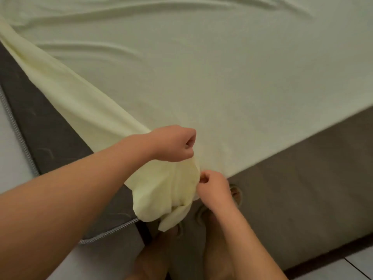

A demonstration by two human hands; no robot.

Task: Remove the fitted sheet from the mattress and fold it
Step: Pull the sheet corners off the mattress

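While the head view looks down, your left hand (173, 143) fists the fitted sheet (201, 77) lifted off the mattress (40, 126) corner, your right hand (214, 188) pinching its hem; next, peel it toward the far corners.

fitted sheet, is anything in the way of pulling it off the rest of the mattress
Nothing visible blocks it. The left hand and right hand both grip the fitted sheet at the freed corner, and no object lies on it. The mattress is bare along the left edge.
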